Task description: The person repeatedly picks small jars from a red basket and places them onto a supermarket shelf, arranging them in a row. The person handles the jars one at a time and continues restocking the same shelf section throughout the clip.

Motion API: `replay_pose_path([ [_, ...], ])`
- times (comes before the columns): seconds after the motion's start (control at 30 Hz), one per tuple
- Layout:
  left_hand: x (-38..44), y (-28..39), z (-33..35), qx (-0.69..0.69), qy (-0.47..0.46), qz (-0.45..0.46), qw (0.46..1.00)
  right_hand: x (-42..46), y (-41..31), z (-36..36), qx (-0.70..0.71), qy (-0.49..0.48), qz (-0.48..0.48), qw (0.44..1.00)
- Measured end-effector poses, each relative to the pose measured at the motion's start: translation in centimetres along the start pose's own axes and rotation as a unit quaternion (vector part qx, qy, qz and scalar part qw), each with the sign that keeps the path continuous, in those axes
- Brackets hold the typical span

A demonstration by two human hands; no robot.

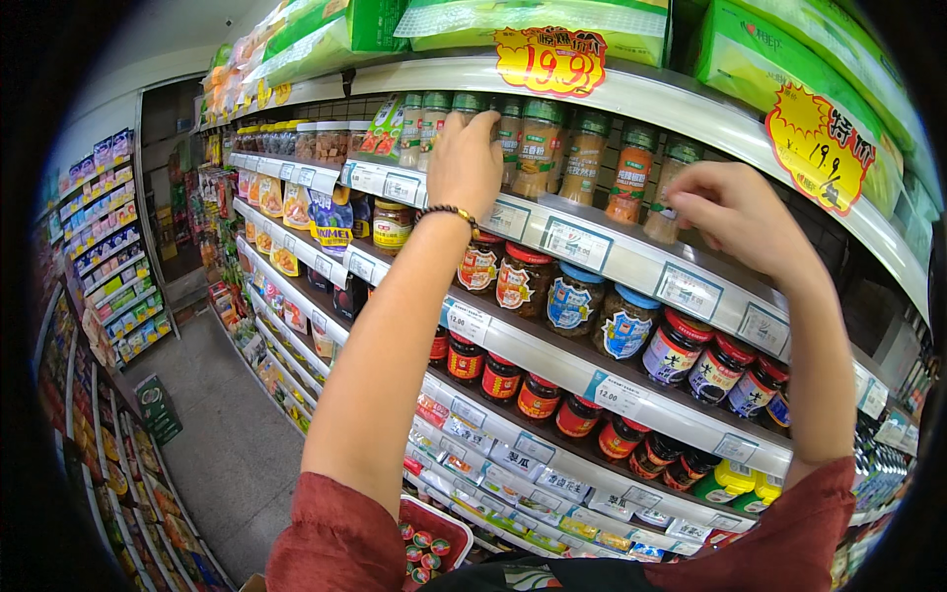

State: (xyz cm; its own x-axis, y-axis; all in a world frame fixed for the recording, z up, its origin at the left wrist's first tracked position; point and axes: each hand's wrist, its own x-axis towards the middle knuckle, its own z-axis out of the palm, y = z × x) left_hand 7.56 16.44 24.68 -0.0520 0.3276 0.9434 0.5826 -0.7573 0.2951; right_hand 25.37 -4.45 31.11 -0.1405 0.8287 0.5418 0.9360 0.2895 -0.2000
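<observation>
My left hand (466, 163), with a beaded bracelet at its wrist, has its fingers around a green-capped spice bottle (469, 102) in the row on the upper shelf; the hand hides most of that bottle. My right hand (714, 207) is raised in front of the row's right end, fingers bent, beside a spice bottle with pale brown powder (662, 214); its fingertips overlap that bottle, and whether they grip it cannot be told. Between my hands stand a five-spice powder bottle (538, 152), a brown powder bottle (584, 166) and an orange chilli powder bottle (630, 181).
Sauce jars with red lids (525, 274) and blue lids (573, 300) fill the shelf below, with more jars and packets lower down. Green packages (784, 59) lie on the top shelf. A red-rimmed basket (462, 529) with small round items is near my body. An aisle floor (237, 414) runs at left.
</observation>
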Motion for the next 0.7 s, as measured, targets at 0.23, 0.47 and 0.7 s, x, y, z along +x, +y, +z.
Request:
replay_pose_path([
  [0.23, 3.0, -0.1, 1.1, 0.006, -0.154, -0.005, 0.988, -3.3, 2.4, -3.2, -0.015, 0.009, 0.138, 0.99],
  [0.47, 5.1, 0.4, 0.0, 0.057, -0.225, 0.035, 0.972, -1.8, 5.3, -3.0, -0.021, -0.011, 0.162, 0.987],
  [0.7, 6.6, 0.0, 1.4, 0.062, -0.25, 0.043, 0.965, 2.0, 11.7, -3.3, 0.011, -0.054, 0.191, 0.98],
])
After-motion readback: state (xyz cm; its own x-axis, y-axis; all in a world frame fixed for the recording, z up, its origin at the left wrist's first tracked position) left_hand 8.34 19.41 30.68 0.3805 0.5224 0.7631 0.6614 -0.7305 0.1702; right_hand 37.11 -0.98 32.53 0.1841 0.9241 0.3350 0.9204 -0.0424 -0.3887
